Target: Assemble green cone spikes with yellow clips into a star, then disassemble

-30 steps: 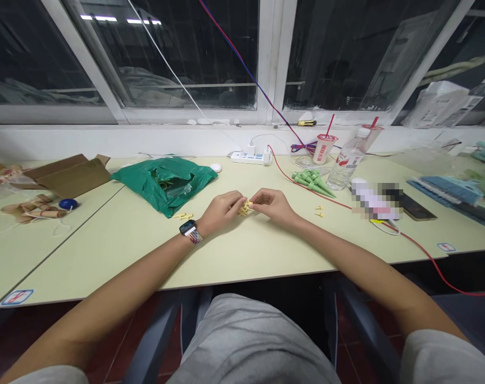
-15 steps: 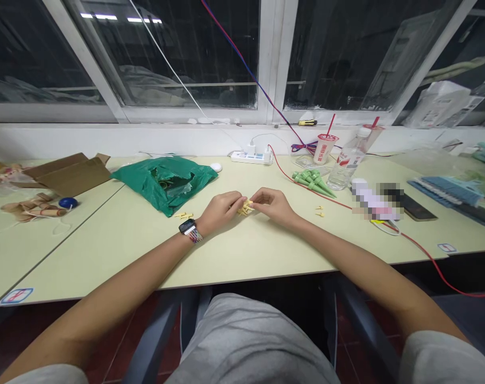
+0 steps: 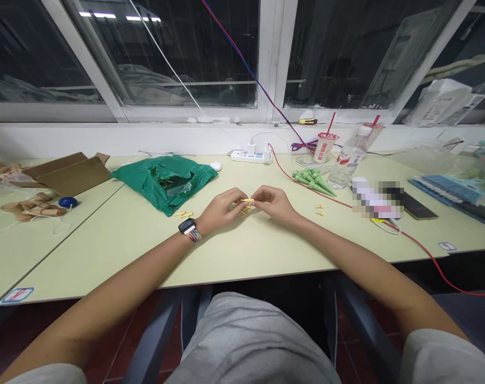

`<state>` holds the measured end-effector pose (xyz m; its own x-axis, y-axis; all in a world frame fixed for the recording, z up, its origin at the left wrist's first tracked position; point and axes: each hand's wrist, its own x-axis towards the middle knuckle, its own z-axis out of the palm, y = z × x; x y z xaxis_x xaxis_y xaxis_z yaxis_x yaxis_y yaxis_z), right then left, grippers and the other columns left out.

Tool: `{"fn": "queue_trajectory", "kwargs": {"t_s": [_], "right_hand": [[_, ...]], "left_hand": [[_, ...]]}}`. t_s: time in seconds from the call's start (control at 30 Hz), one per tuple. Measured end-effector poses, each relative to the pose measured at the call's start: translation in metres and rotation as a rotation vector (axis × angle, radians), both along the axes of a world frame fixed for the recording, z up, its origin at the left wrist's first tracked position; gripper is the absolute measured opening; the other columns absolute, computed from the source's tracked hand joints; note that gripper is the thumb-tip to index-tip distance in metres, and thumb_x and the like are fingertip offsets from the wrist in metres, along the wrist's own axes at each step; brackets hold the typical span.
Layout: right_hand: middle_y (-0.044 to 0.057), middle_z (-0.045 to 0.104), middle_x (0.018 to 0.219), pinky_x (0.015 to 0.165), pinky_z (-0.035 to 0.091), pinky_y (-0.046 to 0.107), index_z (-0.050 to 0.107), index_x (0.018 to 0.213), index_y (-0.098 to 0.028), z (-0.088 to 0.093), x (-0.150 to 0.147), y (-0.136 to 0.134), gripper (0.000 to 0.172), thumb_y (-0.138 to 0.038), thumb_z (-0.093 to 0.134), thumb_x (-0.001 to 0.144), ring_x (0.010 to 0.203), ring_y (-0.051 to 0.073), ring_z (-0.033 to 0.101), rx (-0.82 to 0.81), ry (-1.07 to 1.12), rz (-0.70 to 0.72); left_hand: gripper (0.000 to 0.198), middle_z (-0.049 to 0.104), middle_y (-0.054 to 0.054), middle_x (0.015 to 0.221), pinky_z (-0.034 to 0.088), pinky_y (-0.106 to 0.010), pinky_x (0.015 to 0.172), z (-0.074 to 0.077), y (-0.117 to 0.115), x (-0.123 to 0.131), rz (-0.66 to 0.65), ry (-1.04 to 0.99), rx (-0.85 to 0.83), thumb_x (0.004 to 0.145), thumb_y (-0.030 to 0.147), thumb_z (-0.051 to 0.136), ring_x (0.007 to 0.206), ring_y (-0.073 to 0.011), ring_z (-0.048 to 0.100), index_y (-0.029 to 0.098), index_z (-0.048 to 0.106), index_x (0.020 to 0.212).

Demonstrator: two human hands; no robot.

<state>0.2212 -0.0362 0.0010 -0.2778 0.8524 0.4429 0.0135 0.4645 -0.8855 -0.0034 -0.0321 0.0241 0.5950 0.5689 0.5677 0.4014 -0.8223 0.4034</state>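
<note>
Your left hand (image 3: 220, 211) and right hand (image 3: 276, 205) meet just above the counter (image 3: 106, 256), both curled inward, with the fingers closed on a small cluster of yellow pieces (image 3: 247, 205) held between them. A thin yellow stick lies across its top; the pieces are too small to show how they fit. A smartwatch (image 3: 186, 226) sits on your left wrist.

Two loose yellow pieces (image 3: 182, 214) lie just beside your left hand's side, and two more (image 3: 320, 210) lie farther right. Between those and a heap of green paper cones (image 3: 312, 181) runs a red cable (image 3: 306, 185), coming from behind a white power strip (image 3: 250, 156). A blurred object (image 3: 376, 198) sits beyond the right pieces, near a phone (image 3: 418, 212).

To your left, a green plastic bag (image 3: 164, 184) lies open and crumpled, with something dark inside that you cannot make out. Farther left is an open cardboard box (image 3: 66, 175), with wooden parts (image 3: 32, 207) and a blue ball (image 3: 67, 202) in front of it. Behind the cones stand a paper cup (image 3: 324, 148) with a red straw and a clear water bottle (image 3: 346, 164).
</note>
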Motion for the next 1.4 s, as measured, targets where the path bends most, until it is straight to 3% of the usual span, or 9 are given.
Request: {"fn": "queue_trajectory", "kwargs": {"t_s": [0.1,0.23,0.43,0.53,0.77,0.9,1.1,1.23,1.4], "right_hand": [[0.004,0.076,0.089,0.086,0.059,0.038,0.073,0.087,-0.022,0.004,-0.001,-0.003,0.032,-0.052,0.085,0.084,0.085,0.021,0.071,0.077,-0.053,-0.024],[0.004,0.074,0.089,0.086,0.057,0.039,0.071,0.083,-0.024,0.009,-0.001,-0.010,0.024,-0.046,0.078,0.091,0.087,0.022,0.069,0.237,-0.153,-0.092],[0.006,0.071,0.095,0.086,0.053,0.038,0.068,0.090,-0.024,0.010,0.002,-0.013,0.009,-0.024,0.066,0.099,0.093,0.022,0.067,0.509,-0.232,-0.120],[0.007,0.070,0.098,0.087,0.052,0.039,0.068,0.094,-0.024,0.008,0.004,-0.012,0.010,-0.019,0.062,0.099,0.096,0.023,0.066,0.572,-0.273,-0.154],[0.007,0.073,0.099,0.088,0.054,0.040,0.072,0.101,-0.024,0.007,0.007,-0.007,0.010,-0.022,0.063,0.097,0.096,0.024,0.068,0.533,-0.321,-0.200],[0.007,0.074,0.095,0.084,0.055,0.038,0.073,0.097,-0.023,0.013,0.024,-0.005,0.011,-0.021,0.064,0.092,0.090,0.023,0.068,0.469,-0.351,-0.197],[0.005,0.077,0.085,0.072,0.054,0.034,0.073,0.084,-0.021,0.021,0.110,-0.020,0.010,-0.031,0.070,0.083,0.076,0.020,0.069,0.172,-0.539,-0.230],[0.005,0.077,0.081,0.069,0.052,0.034,0.077,0.083,-0.021,0.018,0.169,-0.042,0.019,-0.039,0.072,0.083,0.071,0.021,0.068,0.033,-0.678,-0.396],[0.007,0.079,0.084,0.069,0.053,0.035,0.080,0.083,-0.022,0.009,0.195,-0.057,0.024,-0.045,0.073,0.084,0.074,0.023,0.070,-0.022,-0.731,-0.479]], "left_hand": [[0.035,0.069,-0.005,0.086,0.047,-0.033,0.075,0.004,-0.003,0.002,0.026,0.004,-0.060,0.110,0.043,0.050,0.080,-0.0194,0.063,0.020,0.065,0.089],[0.052,0.052,0.001,0.064,0.039,-0.032,0.063,0.006,-0.008,0.007,0.062,-0.038,-0.171,0.112,0.049,0.043,0.062,-0.0156,0.048,0.020,0.050,0.069],[0.066,0.039,0.002,0.052,0.028,-0.032,0.054,0.000,-0.008,0.008,0.110,-0.126,-0.283,0.110,0.059,0.043,0.051,-0.0123,0.036,0.020,0.038,0.057],[0.067,0.041,0.002,0.052,0.030,-0.032,0.055,0.000,-0.007,0.007,0.148,-0.139,-0.264,0.110,0.059,0.043,0.052,-0.0129,0.039,0.020,0.041,0.056],[0.040,0.067,-0.003,0.080,0.046,-0.032,0.073,0.011,-0.004,0.000,0.112,-0.131,-0.122,0.108,0.049,0.052,0.075,-0.0183,0.061,0.020,0.064,0.084],[0.033,0.075,-0.007,0.092,0.051,-0.035,0.084,0.014,0.002,-0.017,0.141,-0.067,-0.053,0.108,0.043,0.052,0.088,-0.0221,0.068,0.020,0.073,0.099],[0.036,0.078,-0.008,0.110,0.053,-0.037,0.092,0.016,-0.005,-0.086,0.250,0.126,-0.012,0.107,0.047,0.054,0.100,-0.0247,0.071,0.023,0.081,0.109],[0.037,0.078,-0.006,0.107,0.052,-0.040,0.096,0.012,-0.020,-0.127,0.255,0.238,0.005,0.106,0.051,0.056,0.104,-0.0272,0.068,0.029,0.084,0.112],[0.037,0.078,-0.007,0.104,0.053,-0.042,0.091,0.007,-0.032,-0.147,0.261,0.277,0.018,0.104,0.058,0.058,0.101,-0.0283,0.064,0.035,0.086,0.113]]}}
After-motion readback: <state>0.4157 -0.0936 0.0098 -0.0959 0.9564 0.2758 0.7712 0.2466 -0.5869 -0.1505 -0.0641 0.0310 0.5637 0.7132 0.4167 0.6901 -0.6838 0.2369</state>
